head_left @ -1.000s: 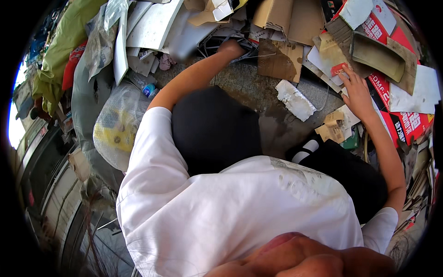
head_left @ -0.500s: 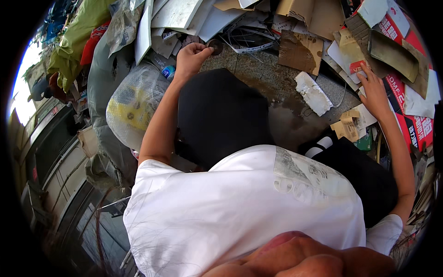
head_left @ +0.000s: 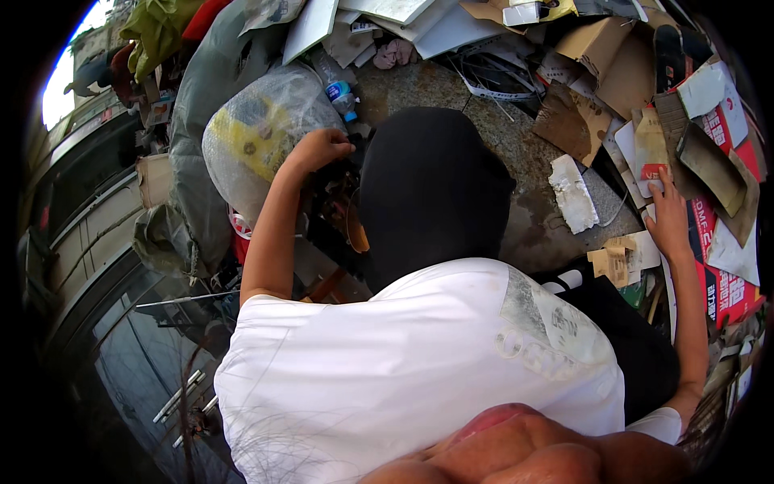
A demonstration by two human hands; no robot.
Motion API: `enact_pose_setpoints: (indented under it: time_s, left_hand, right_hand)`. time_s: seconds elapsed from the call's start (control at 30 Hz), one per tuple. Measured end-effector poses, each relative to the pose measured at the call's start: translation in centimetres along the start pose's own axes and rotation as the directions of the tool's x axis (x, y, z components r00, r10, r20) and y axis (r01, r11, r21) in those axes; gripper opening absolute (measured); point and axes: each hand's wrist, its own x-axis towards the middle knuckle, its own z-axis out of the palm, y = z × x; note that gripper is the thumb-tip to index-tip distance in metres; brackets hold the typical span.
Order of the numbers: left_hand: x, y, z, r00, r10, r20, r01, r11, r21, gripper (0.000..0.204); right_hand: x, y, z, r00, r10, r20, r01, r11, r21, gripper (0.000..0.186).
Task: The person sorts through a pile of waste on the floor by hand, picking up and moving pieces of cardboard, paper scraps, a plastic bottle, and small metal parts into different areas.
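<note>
My left hand is closed, fingers bent inward, beside a bubble-wrapped bundle with yellow inside. What its fingers hold, if anything, cannot be made out. Below it lies a heap of dark odds and ends, partly hidden by my knee and forearm. A clear bottle with a blue label lies just beyond that hand. On the right, my right hand rests with fingers stretched out on scrap cardboard, its fingertips at a tan piece with a red patch.
White foam lies on the wet paving. Brown cardboard, red printed boxes and white boards are piled around. A tangle of straps sits at the back. Grey sheeting hangs at the left.
My left hand has drawn back toward my body, from the far paving to beside the bubble-wrapped bundle. The dark round disc it pinched no longer shows. My right hand stays on the cardboard.
</note>
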Motion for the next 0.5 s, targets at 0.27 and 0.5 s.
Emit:
enact_pose_setpoints:
  time_s: [0.27,0.5]
  left_hand:
    - [16.7,5.8,0.9,0.791,0.276,-0.545,-0.318,0.948,0.018,0.038]
    - [23.9,9.3,5.4,0.671,0.184,-0.718,-0.028,0.974,0.223,0.048]
  right_hand:
    - [0.1,-1.1,-1.1,0.999,0.003,0.033,-0.005,0.999,0.043,0.058]
    - [0.2,-1.0,-0.9,1.000,0.000,0.030,-0.001,0.999,0.052,0.059]
